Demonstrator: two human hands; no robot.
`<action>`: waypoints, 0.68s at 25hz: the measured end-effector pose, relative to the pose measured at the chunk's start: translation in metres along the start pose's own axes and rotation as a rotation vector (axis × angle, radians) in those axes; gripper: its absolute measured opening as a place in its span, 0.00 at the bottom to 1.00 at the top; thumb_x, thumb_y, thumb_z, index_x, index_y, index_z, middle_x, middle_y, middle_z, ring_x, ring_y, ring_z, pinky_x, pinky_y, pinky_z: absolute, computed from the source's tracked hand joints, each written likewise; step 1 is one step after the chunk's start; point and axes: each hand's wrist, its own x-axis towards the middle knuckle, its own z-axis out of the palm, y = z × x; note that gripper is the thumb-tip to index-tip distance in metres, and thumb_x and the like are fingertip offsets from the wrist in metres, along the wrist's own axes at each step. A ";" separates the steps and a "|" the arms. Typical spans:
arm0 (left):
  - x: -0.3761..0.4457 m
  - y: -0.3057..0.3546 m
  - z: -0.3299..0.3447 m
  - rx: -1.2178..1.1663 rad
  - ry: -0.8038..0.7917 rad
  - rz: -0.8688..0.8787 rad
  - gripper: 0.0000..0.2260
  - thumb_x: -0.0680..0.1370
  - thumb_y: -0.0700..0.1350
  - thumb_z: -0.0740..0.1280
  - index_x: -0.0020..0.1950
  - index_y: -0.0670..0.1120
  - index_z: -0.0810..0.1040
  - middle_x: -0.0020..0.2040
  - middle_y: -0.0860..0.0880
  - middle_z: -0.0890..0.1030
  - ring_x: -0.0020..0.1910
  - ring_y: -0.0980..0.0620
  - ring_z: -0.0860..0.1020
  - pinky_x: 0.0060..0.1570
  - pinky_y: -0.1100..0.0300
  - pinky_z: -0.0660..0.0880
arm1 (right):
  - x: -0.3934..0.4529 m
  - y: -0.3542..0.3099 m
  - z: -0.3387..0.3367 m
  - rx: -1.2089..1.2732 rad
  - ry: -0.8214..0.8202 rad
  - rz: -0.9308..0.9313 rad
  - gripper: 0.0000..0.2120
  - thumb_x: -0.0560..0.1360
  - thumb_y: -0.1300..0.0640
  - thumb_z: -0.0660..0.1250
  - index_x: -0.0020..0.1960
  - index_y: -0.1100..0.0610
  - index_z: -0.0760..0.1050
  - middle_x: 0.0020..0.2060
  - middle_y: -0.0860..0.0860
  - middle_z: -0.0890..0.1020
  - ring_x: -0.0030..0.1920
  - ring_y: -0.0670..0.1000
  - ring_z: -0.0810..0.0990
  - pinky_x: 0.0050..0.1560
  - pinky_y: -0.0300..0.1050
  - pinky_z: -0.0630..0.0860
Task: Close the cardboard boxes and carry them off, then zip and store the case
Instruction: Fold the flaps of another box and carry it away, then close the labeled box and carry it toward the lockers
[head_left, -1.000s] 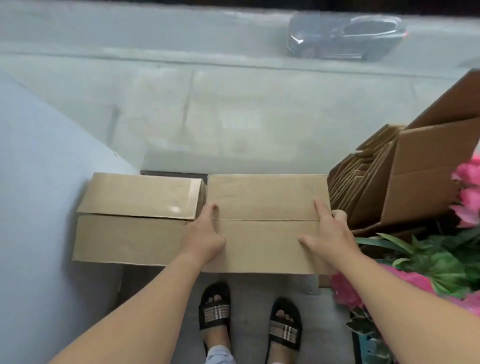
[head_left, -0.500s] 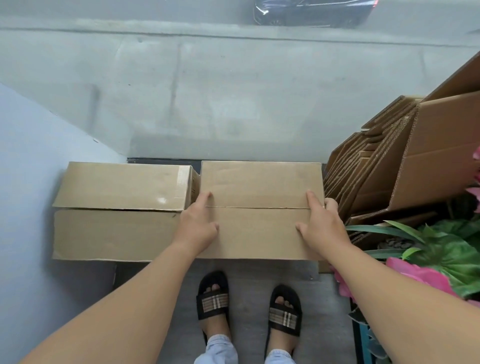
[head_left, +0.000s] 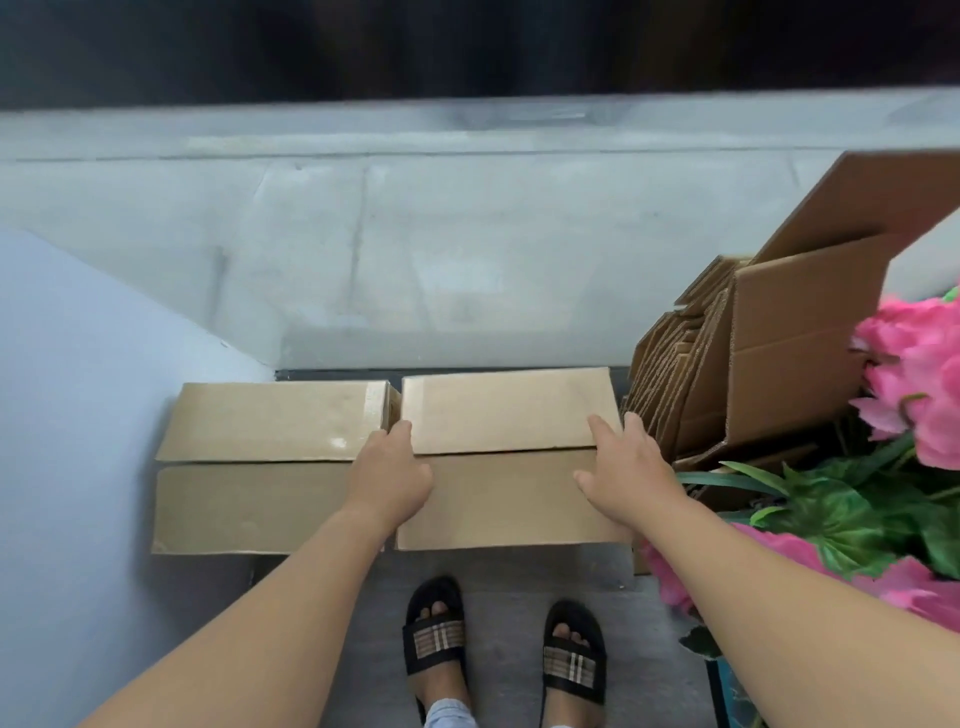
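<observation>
Both hands on the closed box at centre frame.
Left hand (head_left: 390, 474) and right hand (head_left: 626, 467) press flat, fingers straight, on the right box (head_left: 506, 457); another box (head_left: 265, 462) touches its left side.

Pink flowers (head_left: 919, 374) (cropped right)

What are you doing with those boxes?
A person stands over two closed cardboard boxes set side by side on the floor. Their left hand and right hand rest on top of the right box, near its flap seam. The left box is untouched. Flattened cardboard and pink flowers sit nearby.
</observation>
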 end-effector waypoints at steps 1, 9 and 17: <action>-0.007 0.010 -0.014 0.038 -0.006 0.018 0.21 0.75 0.44 0.63 0.69 0.42 0.70 0.65 0.42 0.75 0.63 0.41 0.74 0.57 0.54 0.71 | -0.009 -0.002 -0.012 0.008 0.008 -0.021 0.31 0.78 0.43 0.65 0.77 0.49 0.58 0.75 0.61 0.59 0.73 0.64 0.64 0.68 0.60 0.70; -0.116 0.147 -0.142 0.126 -0.100 0.202 0.22 0.78 0.56 0.61 0.68 0.46 0.73 0.66 0.46 0.77 0.64 0.45 0.75 0.59 0.54 0.72 | -0.154 0.005 -0.165 0.281 0.044 -0.014 0.37 0.73 0.31 0.58 0.77 0.48 0.67 0.72 0.51 0.75 0.70 0.56 0.74 0.66 0.53 0.73; -0.215 0.285 -0.216 0.266 -0.158 0.641 0.24 0.79 0.59 0.60 0.68 0.45 0.75 0.68 0.46 0.77 0.65 0.46 0.74 0.59 0.56 0.70 | -0.317 0.057 -0.254 0.648 0.372 0.246 0.34 0.76 0.34 0.63 0.76 0.51 0.70 0.73 0.51 0.73 0.72 0.56 0.71 0.70 0.51 0.68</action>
